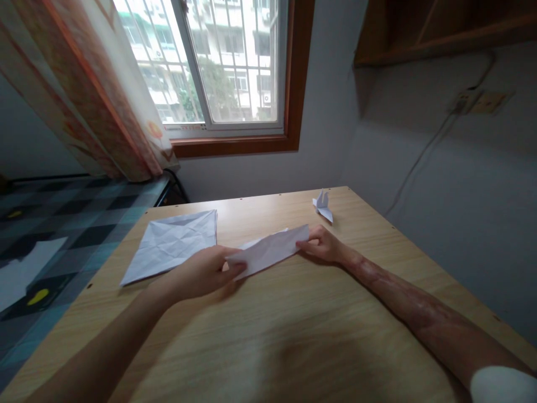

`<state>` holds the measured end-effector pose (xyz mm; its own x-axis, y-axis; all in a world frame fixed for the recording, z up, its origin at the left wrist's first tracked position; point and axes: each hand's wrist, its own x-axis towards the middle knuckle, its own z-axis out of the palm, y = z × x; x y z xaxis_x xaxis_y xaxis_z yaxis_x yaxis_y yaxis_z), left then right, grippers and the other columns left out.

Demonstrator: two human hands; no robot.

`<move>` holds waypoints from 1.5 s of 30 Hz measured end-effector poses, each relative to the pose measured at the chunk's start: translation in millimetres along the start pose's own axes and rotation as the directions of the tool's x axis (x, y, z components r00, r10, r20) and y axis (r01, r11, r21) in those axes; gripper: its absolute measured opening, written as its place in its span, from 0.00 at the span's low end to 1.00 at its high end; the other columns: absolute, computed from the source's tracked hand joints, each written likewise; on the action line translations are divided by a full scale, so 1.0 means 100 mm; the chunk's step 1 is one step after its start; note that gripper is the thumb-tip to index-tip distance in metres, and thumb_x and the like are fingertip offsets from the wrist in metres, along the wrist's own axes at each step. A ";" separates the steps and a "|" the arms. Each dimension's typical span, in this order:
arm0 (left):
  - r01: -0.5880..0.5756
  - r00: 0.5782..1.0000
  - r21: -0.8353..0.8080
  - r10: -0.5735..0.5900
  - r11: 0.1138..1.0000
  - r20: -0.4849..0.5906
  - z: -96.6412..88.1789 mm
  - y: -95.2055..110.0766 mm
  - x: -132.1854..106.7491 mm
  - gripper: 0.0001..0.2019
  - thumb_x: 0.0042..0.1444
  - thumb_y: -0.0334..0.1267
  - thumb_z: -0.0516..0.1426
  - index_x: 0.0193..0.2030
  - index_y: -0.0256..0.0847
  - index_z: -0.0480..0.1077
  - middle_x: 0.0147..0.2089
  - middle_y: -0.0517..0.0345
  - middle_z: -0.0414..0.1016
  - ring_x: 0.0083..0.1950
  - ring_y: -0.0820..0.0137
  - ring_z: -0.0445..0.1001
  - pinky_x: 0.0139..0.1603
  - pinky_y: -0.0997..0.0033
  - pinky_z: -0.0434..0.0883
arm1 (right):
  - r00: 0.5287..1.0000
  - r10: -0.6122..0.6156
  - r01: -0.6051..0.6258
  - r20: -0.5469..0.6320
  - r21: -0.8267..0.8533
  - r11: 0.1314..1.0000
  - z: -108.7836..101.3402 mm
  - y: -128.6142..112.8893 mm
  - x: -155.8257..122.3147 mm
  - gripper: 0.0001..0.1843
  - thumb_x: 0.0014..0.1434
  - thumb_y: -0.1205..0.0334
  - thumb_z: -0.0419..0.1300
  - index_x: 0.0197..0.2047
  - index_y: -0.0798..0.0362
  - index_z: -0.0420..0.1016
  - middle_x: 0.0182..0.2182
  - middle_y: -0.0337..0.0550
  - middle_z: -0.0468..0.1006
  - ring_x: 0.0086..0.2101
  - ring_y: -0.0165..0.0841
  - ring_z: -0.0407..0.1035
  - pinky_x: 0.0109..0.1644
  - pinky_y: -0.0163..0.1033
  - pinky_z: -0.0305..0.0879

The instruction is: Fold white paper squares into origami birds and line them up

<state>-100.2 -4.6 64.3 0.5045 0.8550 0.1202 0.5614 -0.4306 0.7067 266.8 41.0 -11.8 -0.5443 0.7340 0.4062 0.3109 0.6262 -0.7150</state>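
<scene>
A folded strip of white paper [271, 250] lies just above the wooden table [293, 336], held at both ends. My left hand [205, 271] pinches its near left end with thumb on top. My right hand [323, 245] pinches the far right corner. Beside my left hand, further left, a creased white sheet [174, 243] lies flat on the table. A small folded paper figure [323, 206] stands near the table's far edge, beyond my right hand.
A window with a wooden frame [235, 143] and a patterned curtain [104, 95] are behind the table. A bed with a checked cover [50, 224] stands at the left. A wall socket with a cable [465, 103] is on the right wall.
</scene>
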 end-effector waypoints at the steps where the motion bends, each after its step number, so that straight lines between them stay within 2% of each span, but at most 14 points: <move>1: 0.025 0.993 0.015 -0.027 1.000 0.116 0.00 -0.03 0.04 0.17 0.62 0.53 0.65 0.26 0.46 0.78 0.25 0.60 0.78 0.27 0.66 0.74 0.31 0.70 0.66 | 0.999 0.036 -0.035 -0.023 0.045 0.998 0.01 0.02 0.01 0.26 0.73 0.43 0.61 0.29 0.52 0.81 0.28 0.40 0.82 0.32 0.38 0.77 0.39 0.40 0.74; 5: 0.103 0.993 -0.049 -0.100 0.993 0.067 0.04 -0.21 0.16 0.19 0.64 0.56 0.63 0.32 0.43 0.77 0.28 0.57 0.79 0.28 0.65 0.74 0.30 0.70 0.63 | 0.976 0.200 -0.172 -0.090 0.248 0.953 0.09 0.14 0.04 0.17 0.68 0.47 0.67 0.52 0.50 0.79 0.34 0.39 0.82 0.32 0.34 0.75 0.33 0.36 0.71; 8: 0.183 0.981 0.137 -0.173 0.973 -0.086 0.17 -0.30 0.18 0.18 0.62 0.56 0.64 0.37 0.44 0.72 0.30 0.58 0.78 0.31 0.64 0.76 0.31 0.69 0.64 | 0.964 0.186 -0.138 -0.189 0.240 0.961 0.15 0.21 0.05 0.36 0.63 0.56 0.72 0.70 0.45 0.66 0.39 0.36 0.77 0.28 0.28 0.69 0.30 0.31 0.67; 11: 0.319 0.938 0.356 -0.239 0.879 -0.251 0.31 -0.27 0.14 0.21 0.59 0.54 0.68 0.48 0.44 0.70 0.36 0.58 0.80 0.33 0.60 0.79 0.34 0.65 0.69 | 0.971 0.012 -0.018 -0.238 -0.022 1.000 0.14 0.20 0.05 0.45 0.61 0.62 0.72 0.76 0.43 0.60 0.51 0.45 0.76 0.38 0.33 0.74 0.40 0.39 0.77; 13: 0.309 0.924 0.447 -0.154 0.840 -0.350 0.37 -0.21 0.12 0.29 0.59 0.52 0.69 0.61 0.44 0.67 0.49 0.51 0.82 0.42 0.54 0.83 0.40 0.59 0.75 | 0.975 -0.136 0.091 -0.179 -0.238 0.967 0.11 0.14 0.05 0.41 0.62 0.65 0.71 0.76 0.44 0.64 0.61 0.53 0.75 0.54 0.44 0.75 0.59 0.53 0.78; 15: 0.192 0.923 0.531 0.033 0.826 -0.384 0.39 -0.18 0.11 0.36 0.59 0.48 0.70 0.70 0.44 0.62 0.64 0.43 0.77 0.56 0.48 0.83 0.52 0.51 0.79 | 0.970 -0.223 0.172 -0.100 -0.366 0.915 0.07 0.07 0.06 0.37 0.65 0.66 0.68 0.74 0.43 0.68 0.71 0.55 0.70 0.69 0.51 0.67 0.73 0.63 0.67; 18: -0.044 0.934 0.631 0.257 0.774 -0.250 0.38 -0.20 0.12 0.32 0.63 0.42 0.67 0.72 0.45 0.64 0.77 0.41 0.67 0.71 0.45 0.74 0.69 0.42 0.75 | 0.970 -0.241 0.210 -0.018 -0.425 0.880 0.04 0.01 0.07 0.34 0.70 0.66 0.64 0.76 0.43 0.68 0.79 0.52 0.62 0.76 0.50 0.59 0.79 0.64 0.59; 22: -0.288 0.939 0.598 0.342 0.748 0.024 0.41 -0.29 0.12 0.22 0.72 0.43 0.58 0.70 0.45 0.70 0.75 0.46 0.73 0.75 0.50 0.73 0.76 0.43 0.70 | 0.972 -0.183 0.225 0.144 -0.385 0.895 0.03 0.05 0.07 0.26 0.75 0.59 0.62 0.73 0.46 0.74 0.72 0.53 0.74 0.71 0.48 0.69 0.76 0.60 0.63; 24: -0.314 0.940 0.565 0.332 0.763 0.075 0.44 -0.33 0.11 0.25 0.73 0.50 0.59 0.71 0.42 0.71 0.74 0.42 0.75 0.74 0.49 0.74 0.75 0.44 0.72 | 0.972 -0.150 0.210 0.182 -0.380 0.901 0.03 0.06 0.06 0.31 0.72 0.50 0.68 0.74 0.47 0.74 0.71 0.55 0.75 0.70 0.50 0.70 0.76 0.60 0.64; 28: -0.269 0.951 0.547 0.308 0.793 0.022 0.48 -0.35 0.09 0.26 0.72 0.56 0.59 0.68 0.40 0.73 0.72 0.40 0.78 0.71 0.48 0.78 0.70 0.47 0.78 | 0.970 -0.150 0.217 0.193 -0.398 0.891 0.01 0.01 0.05 0.40 0.66 0.42 0.73 0.74 0.49 0.73 0.71 0.57 0.75 0.69 0.52 0.71 0.74 0.59 0.65; 35: -0.301 0.929 0.616 0.370 0.728 0.016 0.49 -0.32 0.06 0.18 0.77 0.49 0.54 0.61 0.41 0.76 0.61 0.42 0.86 0.57 0.51 0.87 0.55 0.53 0.84 | 0.956 -0.243 0.291 0.162 -0.490 0.822 0.03 -0.04 0.06 0.28 0.67 0.54 0.68 0.67 0.53 0.78 0.61 0.57 0.84 0.58 0.51 0.79 0.65 0.56 0.72; 39: -0.289 0.924 0.605 0.381 0.742 -0.026 0.50 -0.36 0.06 0.18 0.77 0.52 0.55 0.58 0.42 0.77 0.56 0.45 0.88 0.51 0.53 0.89 0.49 0.57 0.84 | 0.940 -0.306 0.338 0.149 -0.508 0.792 0.05 -0.01 0.06 0.16 0.66 0.62 0.65 0.57 0.50 0.83 0.53 0.52 0.88 0.49 0.46 0.82 0.61 0.54 0.72; 42: -0.288 0.913 0.577 0.400 0.764 -0.074 0.50 -0.39 0.06 0.20 0.73 0.57 0.60 0.57 0.43 0.78 0.54 0.47 0.89 0.50 0.53 0.89 0.48 0.58 0.84 | 0.954 -0.296 0.292 0.054 -0.415 0.862 0.07 -0.01 0.05 0.09 0.71 0.62 0.62 0.48 0.49 0.85 0.44 0.49 0.90 0.44 0.42 0.82 0.58 0.50 0.73; 45: -0.276 0.906 0.482 0.393 0.831 -0.158 0.49 -0.42 0.04 0.25 0.66 0.59 0.67 0.59 0.43 0.78 0.52 0.49 0.89 0.46 0.56 0.89 0.46 0.62 0.83 | 0.981 -0.139 0.105 -0.134 -0.232 0.967 0.09 -0.01 0.04 0.14 0.75 0.54 0.62 0.40 0.51 0.84 0.35 0.47 0.87 0.37 0.39 0.79 0.49 0.44 0.73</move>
<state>-89.1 3.0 1.1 0.5741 0.6511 0.4965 0.6435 -0.7337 0.2182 257.4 41.2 -14.3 -0.4727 0.6686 0.5741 0.4246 0.7437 -0.5164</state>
